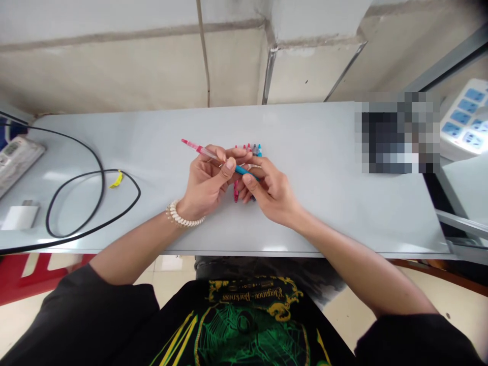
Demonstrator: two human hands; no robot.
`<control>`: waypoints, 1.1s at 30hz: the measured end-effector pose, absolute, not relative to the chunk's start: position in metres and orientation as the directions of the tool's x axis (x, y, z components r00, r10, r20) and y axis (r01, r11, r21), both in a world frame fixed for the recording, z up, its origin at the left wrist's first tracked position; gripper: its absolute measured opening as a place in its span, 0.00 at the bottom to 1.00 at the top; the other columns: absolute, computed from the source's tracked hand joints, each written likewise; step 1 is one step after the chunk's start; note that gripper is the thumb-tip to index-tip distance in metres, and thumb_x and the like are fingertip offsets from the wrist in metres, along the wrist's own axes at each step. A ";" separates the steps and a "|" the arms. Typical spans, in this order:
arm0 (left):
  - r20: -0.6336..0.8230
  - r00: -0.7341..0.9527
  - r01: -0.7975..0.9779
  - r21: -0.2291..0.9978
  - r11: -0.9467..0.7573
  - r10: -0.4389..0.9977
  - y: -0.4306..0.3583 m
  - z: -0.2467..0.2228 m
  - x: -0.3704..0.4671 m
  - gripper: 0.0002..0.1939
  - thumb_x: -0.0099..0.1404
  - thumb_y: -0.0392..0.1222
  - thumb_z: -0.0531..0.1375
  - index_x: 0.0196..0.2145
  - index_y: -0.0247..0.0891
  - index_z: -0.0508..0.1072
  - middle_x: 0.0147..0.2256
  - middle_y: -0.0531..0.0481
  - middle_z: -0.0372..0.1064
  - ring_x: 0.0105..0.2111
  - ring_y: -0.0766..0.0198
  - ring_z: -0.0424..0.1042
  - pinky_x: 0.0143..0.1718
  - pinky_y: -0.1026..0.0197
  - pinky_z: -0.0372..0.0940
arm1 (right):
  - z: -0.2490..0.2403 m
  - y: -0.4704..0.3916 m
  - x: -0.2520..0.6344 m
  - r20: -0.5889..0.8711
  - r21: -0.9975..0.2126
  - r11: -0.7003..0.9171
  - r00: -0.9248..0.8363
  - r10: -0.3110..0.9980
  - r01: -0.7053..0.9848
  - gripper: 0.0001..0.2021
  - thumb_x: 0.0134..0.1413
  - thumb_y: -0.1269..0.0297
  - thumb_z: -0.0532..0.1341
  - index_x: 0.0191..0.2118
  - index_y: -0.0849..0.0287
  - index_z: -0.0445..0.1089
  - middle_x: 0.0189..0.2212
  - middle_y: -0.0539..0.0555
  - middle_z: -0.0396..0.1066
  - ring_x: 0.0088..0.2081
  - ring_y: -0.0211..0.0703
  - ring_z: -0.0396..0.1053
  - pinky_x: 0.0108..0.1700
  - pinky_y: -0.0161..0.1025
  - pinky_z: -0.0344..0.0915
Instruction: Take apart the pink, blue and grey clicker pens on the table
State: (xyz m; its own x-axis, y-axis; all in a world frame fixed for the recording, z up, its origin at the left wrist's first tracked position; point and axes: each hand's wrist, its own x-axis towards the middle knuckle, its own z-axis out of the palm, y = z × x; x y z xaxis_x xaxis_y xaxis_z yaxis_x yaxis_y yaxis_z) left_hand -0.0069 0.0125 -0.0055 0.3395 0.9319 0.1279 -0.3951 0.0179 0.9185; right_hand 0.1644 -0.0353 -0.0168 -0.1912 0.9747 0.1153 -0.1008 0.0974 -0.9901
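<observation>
A slim pen (206, 152) with a pink end and a clear barrel points up and left from my left hand (208, 184), whose thumb and fingers are closed on it. Its other end meets a blue part (242, 170), which my right hand (275, 193) pinches between thumb and fingers. Both hands are close together above the table. Behind them several pens (260, 149) lie side by side, with pink, grey and blue ends showing past my fingers; their middles are hidden. A pink pen end (236, 193) shows below, between the hands.
On the grey-white table (328, 152), a black cable (101, 173) with a yellow tag (116, 179) loops at the left, near a white adapter (21, 216) and a power strip (19, 160). A blurred dark object (383, 142) stands at the right. A wall rises behind.
</observation>
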 end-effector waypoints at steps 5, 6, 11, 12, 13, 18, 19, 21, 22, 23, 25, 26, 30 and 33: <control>0.191 0.293 -0.383 0.921 -0.069 0.937 0.014 0.000 -0.004 0.15 0.64 0.50 0.76 0.41 0.42 0.78 0.47 0.49 0.81 0.51 0.59 0.82 0.51 0.61 0.80 | -0.007 -0.030 0.171 0.097 -0.949 0.060 -0.105 0.990 -0.308 0.19 0.66 0.47 0.68 0.49 0.58 0.77 0.26 0.46 0.75 0.22 0.32 0.72 0.22 0.31 0.70; 0.184 0.282 -0.380 0.923 -0.066 0.942 0.015 0.001 -0.005 0.16 0.64 0.51 0.76 0.42 0.43 0.79 0.47 0.49 0.82 0.51 0.59 0.82 0.52 0.61 0.80 | -0.004 -0.029 0.174 0.097 -0.943 0.062 -0.091 0.991 -0.327 0.17 0.65 0.49 0.69 0.47 0.58 0.79 0.25 0.46 0.76 0.22 0.32 0.72 0.22 0.30 0.69; 0.144 0.206 -0.372 0.927 -0.058 0.968 0.014 0.000 -0.005 0.15 0.63 0.51 0.76 0.39 0.40 0.81 0.40 0.50 0.84 0.41 0.64 0.85 0.44 0.67 0.81 | -0.001 -0.028 0.177 0.082 -0.948 0.049 -0.094 0.992 -0.313 0.17 0.65 0.48 0.68 0.39 0.59 0.82 0.27 0.49 0.79 0.24 0.35 0.77 0.26 0.33 0.77; 0.131 0.187 -0.359 0.932 -0.056 0.974 0.012 0.000 -0.005 0.15 0.63 0.51 0.76 0.39 0.40 0.81 0.40 0.50 0.84 0.39 0.66 0.84 0.43 0.68 0.81 | -0.003 -0.029 0.176 0.104 -0.957 0.079 -0.076 0.992 -0.279 0.16 0.66 0.49 0.68 0.40 0.59 0.83 0.28 0.49 0.79 0.25 0.36 0.77 0.28 0.35 0.79; 0.115 0.164 -0.341 0.938 -0.053 0.980 0.011 0.000 -0.004 0.15 0.63 0.51 0.76 0.39 0.39 0.82 0.39 0.50 0.84 0.37 0.67 0.84 0.42 0.69 0.81 | -0.005 -0.031 0.175 0.144 -0.965 0.129 -0.048 0.988 -0.227 0.15 0.67 0.50 0.67 0.42 0.58 0.83 0.28 0.49 0.80 0.26 0.36 0.78 0.30 0.36 0.80; 0.037 0.079 -0.278 0.960 -0.014 0.996 0.009 0.002 -0.001 0.19 0.58 0.54 0.78 0.35 0.38 0.82 0.37 0.50 0.84 0.32 0.68 0.83 0.39 0.69 0.80 | -0.015 -0.033 0.170 0.462 -0.886 0.455 0.087 0.883 0.087 0.09 0.65 0.57 0.70 0.49 0.49 0.84 0.49 0.53 0.81 0.48 0.42 0.81 0.52 0.43 0.82; 0.031 0.073 -0.277 0.961 -0.010 0.997 0.009 0.003 -0.001 0.19 0.57 0.54 0.79 0.35 0.38 0.81 0.37 0.50 0.84 0.32 0.68 0.83 0.39 0.69 0.80 | -0.016 -0.032 0.170 0.458 -0.888 0.449 0.093 0.884 0.096 0.12 0.64 0.57 0.71 0.51 0.49 0.83 0.51 0.54 0.80 0.50 0.43 0.80 0.53 0.44 0.81; 0.028 0.074 -0.281 0.960 -0.006 0.997 0.010 0.003 0.000 0.20 0.57 0.55 0.79 0.35 0.38 0.81 0.38 0.49 0.84 0.34 0.67 0.83 0.40 0.68 0.81 | -0.015 -0.031 0.171 0.373 -0.927 0.368 0.092 0.923 0.072 0.15 0.65 0.55 0.70 0.56 0.49 0.80 0.45 0.53 0.81 0.45 0.42 0.81 0.46 0.42 0.83; 0.030 0.079 -0.289 0.957 -0.006 0.996 0.010 0.002 0.000 0.20 0.58 0.54 0.79 0.36 0.38 0.81 0.38 0.49 0.84 0.35 0.67 0.84 0.40 0.68 0.80 | -0.015 -0.030 0.171 0.341 -0.939 0.337 0.090 0.936 0.062 0.14 0.67 0.56 0.69 0.55 0.50 0.80 0.42 0.52 0.81 0.41 0.41 0.81 0.43 0.40 0.83; 0.033 0.089 -0.300 0.954 -0.004 0.996 0.010 0.002 0.000 0.19 0.58 0.54 0.78 0.36 0.37 0.81 0.39 0.49 0.84 0.35 0.67 0.84 0.41 0.68 0.81 | -0.014 -0.030 0.172 0.340 -0.940 0.336 0.092 0.936 0.060 0.11 0.67 0.56 0.68 0.50 0.51 0.82 0.40 0.52 0.81 0.40 0.41 0.81 0.42 0.40 0.82; 0.038 0.108 -0.325 0.946 -0.001 0.993 0.010 0.001 0.001 0.18 0.59 0.53 0.78 0.36 0.37 0.81 0.39 0.49 0.84 0.35 0.67 0.84 0.41 0.68 0.81 | -0.011 -0.029 0.175 0.391 -0.920 0.387 0.103 0.915 0.056 0.07 0.64 0.57 0.71 0.43 0.52 0.83 0.44 0.53 0.81 0.45 0.43 0.81 0.46 0.42 0.83; 0.042 0.113 -0.335 0.942 -0.001 0.993 0.010 0.000 0.001 0.18 0.59 0.52 0.78 0.36 0.38 0.81 0.39 0.49 0.84 0.36 0.67 0.84 0.42 0.68 0.81 | -0.010 -0.028 0.176 0.405 -0.914 0.402 0.110 0.908 0.045 0.08 0.61 0.56 0.73 0.42 0.52 0.83 0.46 0.53 0.80 0.48 0.43 0.80 0.47 0.43 0.83; 0.051 0.120 -0.340 0.940 -0.007 0.991 0.010 -0.001 0.001 0.18 0.59 0.53 0.78 0.37 0.38 0.81 0.40 0.49 0.84 0.38 0.66 0.85 0.42 0.67 0.81 | -0.006 -0.028 0.178 0.366 -0.931 0.365 0.103 0.925 0.026 0.05 0.65 0.59 0.70 0.42 0.51 0.83 0.39 0.51 0.80 0.40 0.40 0.80 0.46 0.43 0.83; 0.058 0.125 -0.339 0.941 -0.012 0.991 0.010 -0.001 0.000 0.18 0.60 0.53 0.77 0.38 0.39 0.81 0.40 0.49 0.84 0.40 0.64 0.85 0.44 0.66 0.81 | -0.004 -0.029 0.178 0.414 -0.910 0.412 0.109 0.904 0.044 0.02 0.61 0.62 0.73 0.40 0.50 0.83 0.45 0.52 0.80 0.49 0.44 0.80 0.52 0.45 0.82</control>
